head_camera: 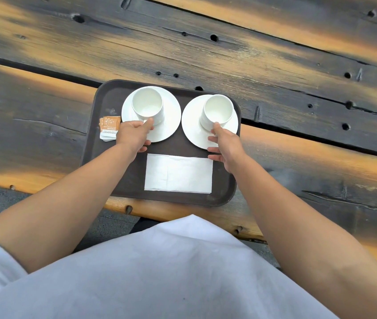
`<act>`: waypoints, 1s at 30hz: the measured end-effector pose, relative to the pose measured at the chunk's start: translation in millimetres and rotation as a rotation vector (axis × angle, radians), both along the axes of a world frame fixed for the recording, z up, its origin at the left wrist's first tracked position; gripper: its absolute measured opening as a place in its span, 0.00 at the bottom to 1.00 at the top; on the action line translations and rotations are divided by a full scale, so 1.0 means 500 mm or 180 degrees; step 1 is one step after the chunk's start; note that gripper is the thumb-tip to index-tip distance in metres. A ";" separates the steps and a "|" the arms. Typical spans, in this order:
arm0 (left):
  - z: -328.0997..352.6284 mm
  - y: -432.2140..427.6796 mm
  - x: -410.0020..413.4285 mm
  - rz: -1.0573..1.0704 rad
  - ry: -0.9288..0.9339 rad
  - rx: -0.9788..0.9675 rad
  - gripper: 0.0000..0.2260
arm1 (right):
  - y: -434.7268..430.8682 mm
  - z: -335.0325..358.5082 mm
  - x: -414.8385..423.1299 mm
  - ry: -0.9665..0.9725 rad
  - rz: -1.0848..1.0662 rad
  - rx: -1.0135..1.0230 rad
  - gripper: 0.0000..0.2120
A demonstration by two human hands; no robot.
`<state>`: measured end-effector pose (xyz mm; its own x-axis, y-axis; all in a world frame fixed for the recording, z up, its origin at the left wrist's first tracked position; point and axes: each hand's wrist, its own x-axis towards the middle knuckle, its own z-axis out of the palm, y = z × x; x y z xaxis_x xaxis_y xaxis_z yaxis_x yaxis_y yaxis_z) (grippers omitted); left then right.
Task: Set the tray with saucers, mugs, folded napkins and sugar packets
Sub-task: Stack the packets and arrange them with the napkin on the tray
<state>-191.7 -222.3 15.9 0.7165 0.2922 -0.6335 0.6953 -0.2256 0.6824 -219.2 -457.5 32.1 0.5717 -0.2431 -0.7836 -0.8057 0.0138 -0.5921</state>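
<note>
Tray (95, 143): dark brown, on a charred plank table (275, 65), its near edge close to the table's near edge.
Left saucer (171, 111): white, at 11 o'clock on the tray.
Left mug (147, 104): white, empty, upright, toward the saucer's far-left side.
Right saucer (193, 125): white, at 1 o'clock on the tray, just beside the left one.
Right mug (217, 110): white, empty, upright, off-centre toward the saucer's far-right rim.
Napkin (178, 173): white, folded, flat at 6 o'clock on the tray, below both saucers.
Sugar packets (109, 128): orange and white, a small stack at 9 o'clock, touching the left saucer's rim.
Left hand (132, 137): reaching to the left mug's near side at 6 o'clock; forefinger and thumb pinched there, likely on a handle hidden beneath; remaining fingers curled loosely over the saucer's near rim.
Right hand (225, 146): reaching to the right mug's near side at 6 o'clock; forefinger touching the mug wall, grip on any handle not visible, so cannot tell whether clamped; other fingers spread apart above the saucer's near rim and the napkin's corner.
Stage, judged: all four kinds of item on the tray; mugs probably being turned or centred.
Risk, judged: right mug near its saucer's rim, so a push toward 1 o'clock could tip it off; glazed china slides easily; a dragging right wrist could shift the napkin; left forearm could scatter the packets.
</note>
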 end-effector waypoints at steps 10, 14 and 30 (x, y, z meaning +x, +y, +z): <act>0.002 -0.011 -0.096 0.0437 -0.0377 0.0367 0.21 | -0.042 -0.020 -0.136 -0.0023 -0.0483 0.0012 0.18; -0.032 -0.007 -0.162 0.0458 -0.0366 0.0621 0.12 | -0.052 -0.043 -0.192 0.0033 -0.0289 -0.0269 0.08; -0.091 0.012 -0.271 -0.0211 0.0052 0.1266 0.15 | -0.048 -0.110 -0.254 -0.0151 0.0694 -0.0923 0.21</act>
<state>-327.4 -216.0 -29.7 0.7328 0.4702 -0.4917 0.6804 -0.5147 0.5218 -346.1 -481.3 -22.7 0.6686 -0.3197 -0.6714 -0.7428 -0.3291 -0.5831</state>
